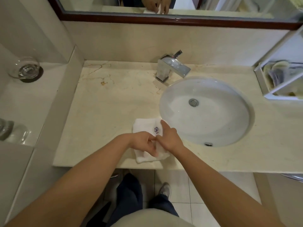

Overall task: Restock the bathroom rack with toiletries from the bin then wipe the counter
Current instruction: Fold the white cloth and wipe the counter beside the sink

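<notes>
A folded white towel (144, 126) with a small purple emblem lies on the beige marble counter (105, 102), near the front edge and just left of the sink. My left hand (144, 142) sits on the towel's near part with its fingers curled, pinching a fold of the cloth. My right hand (168, 136) lies flat across the towel's right side, fingers straight and pointing away from me. At the far right stands the white rack (278, 89), with pale packets inside it. The bin is out of view.
A round white sink (226, 128) with a chrome faucet (172, 66) fills the counter's right half. On a lower ledge to the left stand an upturned glass (24, 68) and another glass (14, 133). A framed mirror (164, 15) runs along the back wall.
</notes>
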Demonstrator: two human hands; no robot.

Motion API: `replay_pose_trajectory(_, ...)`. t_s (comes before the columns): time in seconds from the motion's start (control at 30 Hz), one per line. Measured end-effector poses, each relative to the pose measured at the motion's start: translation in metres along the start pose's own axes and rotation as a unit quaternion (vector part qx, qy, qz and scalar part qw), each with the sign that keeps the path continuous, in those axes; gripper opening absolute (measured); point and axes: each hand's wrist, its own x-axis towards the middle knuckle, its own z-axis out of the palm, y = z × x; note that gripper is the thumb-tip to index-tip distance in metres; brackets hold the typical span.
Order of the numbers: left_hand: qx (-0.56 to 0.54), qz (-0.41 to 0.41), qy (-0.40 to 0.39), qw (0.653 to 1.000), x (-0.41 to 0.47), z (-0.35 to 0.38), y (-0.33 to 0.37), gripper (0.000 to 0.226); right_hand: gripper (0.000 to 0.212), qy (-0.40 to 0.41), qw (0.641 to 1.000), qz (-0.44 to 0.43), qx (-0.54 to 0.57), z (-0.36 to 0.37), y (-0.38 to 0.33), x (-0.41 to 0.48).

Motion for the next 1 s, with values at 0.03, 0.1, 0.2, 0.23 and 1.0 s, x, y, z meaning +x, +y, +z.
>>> replay_pose_trajectory(0.03,0.025,0.0,0.02,0.999,0.002,-0.002,-0.002,0.041,0.077,0.0,1.0,-0.004,-0.004,0.002,0.001,-0.003)
replay_pose_trajectory(0.1,0.116,-0.008,0.122,0.986,0.007,0.0,-0.005,0.051,0.08,0.002,1.0,-0.019,-0.021,0.007,0.002,-0.01)
replay_pose_trajectory(0.2,0.247,0.008,0.265,0.932,0.011,0.017,-0.013,0.062,0.077,0.015,0.999,-0.039,-0.035,0.018,0.0,-0.019)
replay_pose_trajectory(0.23,0.276,0.015,0.263,0.924,0.012,0.024,-0.017,0.066,0.075,0.019,0.999,-0.038,-0.033,0.022,0.0,-0.021)
replay_pose_trajectory(1.0,0.476,0.115,0.179,0.853,0.092,0.117,0.054,0.081,0.067,0.178,0.967,0.168,-0.065,-0.019,0.092,-0.072)
